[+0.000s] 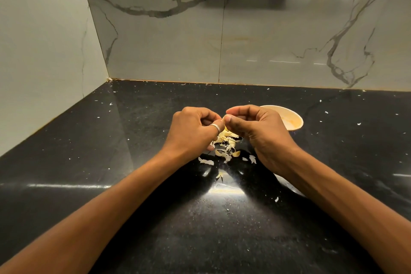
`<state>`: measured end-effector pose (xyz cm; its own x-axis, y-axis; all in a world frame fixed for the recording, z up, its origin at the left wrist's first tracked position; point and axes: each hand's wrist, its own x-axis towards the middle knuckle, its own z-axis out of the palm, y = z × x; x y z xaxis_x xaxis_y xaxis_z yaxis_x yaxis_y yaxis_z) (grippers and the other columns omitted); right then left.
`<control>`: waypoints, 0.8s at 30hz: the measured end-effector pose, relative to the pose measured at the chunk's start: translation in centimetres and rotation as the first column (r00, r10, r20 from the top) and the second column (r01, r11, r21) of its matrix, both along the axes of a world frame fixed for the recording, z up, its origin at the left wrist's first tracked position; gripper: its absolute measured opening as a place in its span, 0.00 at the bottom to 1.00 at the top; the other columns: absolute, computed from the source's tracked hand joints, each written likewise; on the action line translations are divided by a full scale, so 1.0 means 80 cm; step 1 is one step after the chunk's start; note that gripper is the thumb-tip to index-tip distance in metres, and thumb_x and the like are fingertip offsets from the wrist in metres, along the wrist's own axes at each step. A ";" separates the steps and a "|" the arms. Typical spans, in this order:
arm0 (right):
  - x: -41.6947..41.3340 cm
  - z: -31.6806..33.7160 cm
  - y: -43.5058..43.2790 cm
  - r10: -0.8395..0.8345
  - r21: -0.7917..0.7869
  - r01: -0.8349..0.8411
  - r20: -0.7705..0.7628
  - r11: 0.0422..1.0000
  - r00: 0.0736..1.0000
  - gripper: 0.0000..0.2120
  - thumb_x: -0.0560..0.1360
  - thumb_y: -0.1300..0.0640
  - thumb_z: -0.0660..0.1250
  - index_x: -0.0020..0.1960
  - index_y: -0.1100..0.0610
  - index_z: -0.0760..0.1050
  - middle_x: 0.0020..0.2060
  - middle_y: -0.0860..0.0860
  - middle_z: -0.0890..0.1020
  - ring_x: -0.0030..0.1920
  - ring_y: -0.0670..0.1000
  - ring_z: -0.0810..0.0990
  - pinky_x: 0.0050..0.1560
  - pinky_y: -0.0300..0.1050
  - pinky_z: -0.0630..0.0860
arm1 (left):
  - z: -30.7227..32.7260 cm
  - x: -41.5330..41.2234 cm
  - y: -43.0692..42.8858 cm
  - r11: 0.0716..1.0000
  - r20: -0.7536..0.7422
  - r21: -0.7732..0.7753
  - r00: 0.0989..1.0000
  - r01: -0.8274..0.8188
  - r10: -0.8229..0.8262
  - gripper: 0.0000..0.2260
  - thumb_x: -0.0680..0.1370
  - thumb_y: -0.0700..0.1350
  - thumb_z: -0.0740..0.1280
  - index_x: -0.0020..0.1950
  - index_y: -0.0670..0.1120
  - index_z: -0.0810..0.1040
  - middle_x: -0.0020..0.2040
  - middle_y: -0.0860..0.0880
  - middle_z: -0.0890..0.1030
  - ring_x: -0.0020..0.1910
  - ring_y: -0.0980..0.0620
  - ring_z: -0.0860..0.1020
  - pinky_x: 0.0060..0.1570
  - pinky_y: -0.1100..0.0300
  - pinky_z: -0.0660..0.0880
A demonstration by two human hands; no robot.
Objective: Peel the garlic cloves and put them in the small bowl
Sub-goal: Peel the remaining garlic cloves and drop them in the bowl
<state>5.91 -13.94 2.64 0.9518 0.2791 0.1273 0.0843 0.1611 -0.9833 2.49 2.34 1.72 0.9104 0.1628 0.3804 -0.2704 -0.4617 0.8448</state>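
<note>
Two bare hands meet above the middle of a black worktop (pixel 133 140). The left hand (pixel 195 131) and right hand (pixel 260 133) are both curled, their fingers (pixel 234 123) pinching one small pale thing between them, probably a garlic clove (pixel 225 117). It is mostly hidden, so its long axis cannot be told. Loose peel scraps (pixel 224 148) lie on the worktop directly below. The small bowl (pixel 292 121) sits just behind the right hand, toward the worktop's back edge, so the right hand is nearer for dropping the clove in.

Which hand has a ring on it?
The left hand, with a silver ring near the fingertips that meet the right hand; the right hand shows none.
</note>
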 end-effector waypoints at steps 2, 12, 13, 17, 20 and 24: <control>0.000 -0.002 0.003 -0.003 0.007 0.003 0.008 1.000 1.000 0.09 0.72 0.66 0.74 0.52 0.66 0.82 0.41 0.57 0.86 0.42 0.48 0.85 0.45 0.36 0.81 | 0.000 -0.001 0.000 1.000 -0.012 -0.016 1.000 0.016 -0.016 0.04 0.77 0.43 0.73 0.46 0.43 0.85 0.36 0.45 0.84 0.35 0.51 0.84 0.29 0.57 0.81; 0.003 -0.002 0.001 0.024 -0.049 -0.022 0.043 0.999 0.999 0.10 0.74 0.68 0.73 0.55 0.64 0.81 0.46 0.60 0.86 0.45 0.53 0.85 0.50 0.44 0.83 | 0.004 0.000 0.001 1.000 -0.003 -0.019 1.000 -0.003 0.003 0.04 0.78 0.43 0.72 0.47 0.44 0.84 0.37 0.47 0.84 0.36 0.52 0.84 0.30 0.55 0.82; 0.003 -0.001 0.000 0.018 -0.037 -0.016 0.035 0.999 0.999 0.10 0.73 0.68 0.73 0.54 0.65 0.81 0.45 0.61 0.86 0.44 0.54 0.85 0.49 0.44 0.84 | 0.005 0.000 0.002 1.000 0.016 -0.012 1.000 -0.014 0.014 0.03 0.78 0.43 0.72 0.47 0.44 0.85 0.37 0.48 0.84 0.36 0.52 0.84 0.30 0.56 0.82; 0.003 -0.003 -0.001 0.005 -0.160 0.015 0.125 0.987 0.992 0.06 0.73 0.67 0.74 0.50 0.62 0.82 0.43 0.60 0.86 0.44 0.52 0.86 0.49 0.42 0.83 | 0.005 0.000 0.003 0.995 0.091 0.093 0.995 -0.036 0.027 0.03 0.77 0.43 0.73 0.48 0.44 0.86 0.35 0.52 0.83 0.33 0.56 0.83 0.29 0.56 0.82; 0.004 -0.004 -0.002 0.001 -0.258 0.055 0.212 0.965 0.977 0.05 0.74 0.66 0.74 0.49 0.60 0.84 0.42 0.57 0.87 0.46 0.55 0.86 0.52 0.48 0.84 | 0.003 0.002 0.004 0.985 0.142 0.159 0.989 -0.073 0.050 0.04 0.77 0.44 0.73 0.47 0.46 0.86 0.34 0.55 0.82 0.31 0.60 0.81 0.34 0.54 0.83; 0.005 -0.009 0.001 -0.006 -0.372 0.138 0.335 0.918 0.942 0.03 0.73 0.61 0.75 0.47 0.55 0.85 0.39 0.52 0.87 0.45 0.53 0.87 0.53 0.58 0.83 | 0.002 0.002 0.006 0.966 0.170 0.245 0.985 -0.078 0.036 0.04 0.77 0.44 0.72 0.47 0.45 0.86 0.35 0.55 0.83 0.30 0.63 0.80 0.35 0.57 0.82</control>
<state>6.27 -13.88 1.95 0.8966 0.3006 0.3253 0.4017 -0.2427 -0.8830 2.67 2.80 1.89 0.8246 0.0936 0.5579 -0.3619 -0.6708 0.6474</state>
